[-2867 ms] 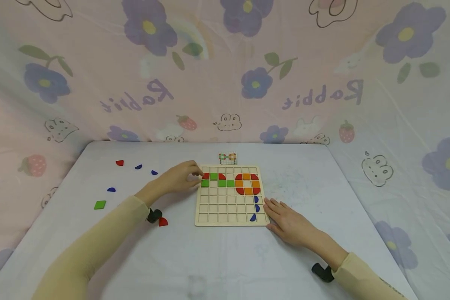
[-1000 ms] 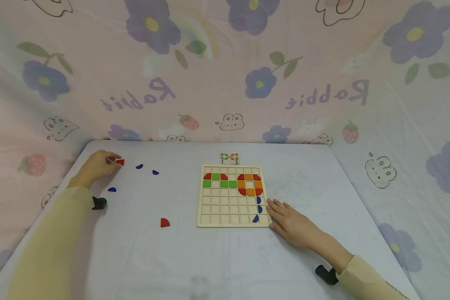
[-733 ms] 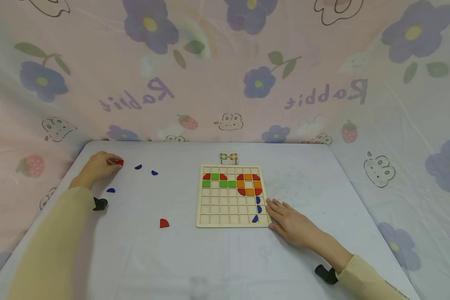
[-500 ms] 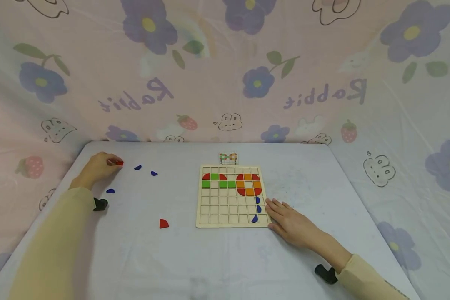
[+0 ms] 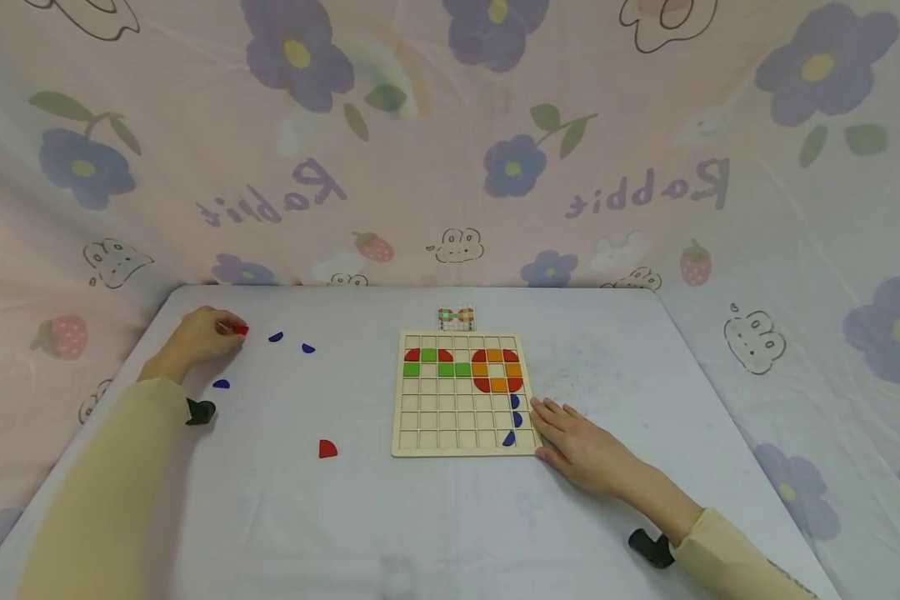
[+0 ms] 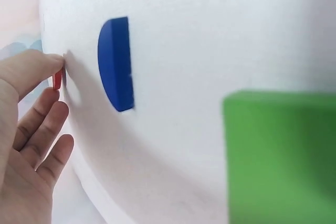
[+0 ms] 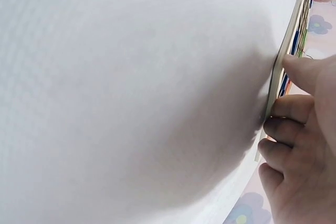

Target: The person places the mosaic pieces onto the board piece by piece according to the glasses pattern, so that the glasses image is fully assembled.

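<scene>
At the table's far left my left hand pinches a red quarter-circle piece between thumb and fingers; the left wrist view shows the red piece edge-on under the thumb. A blue half-moon piece and a green square piece lie nearer that camera. My right hand rests with extended fingers against the right edge of the wooden grid board. Red, green and orange pieces fill cells in its upper rows. Blue half-moon pieces sit in its lower right cells.
Another red quarter-circle lies left of the board. Loose blue half-moons are scattered on the white table near the left hand. A pattern card stands behind the board. A patterned curtain backs the table.
My left hand has left the board's left edge and gone to the far left, where it has taken hold of the red quarter-circle. The right hand stays at the board.
</scene>
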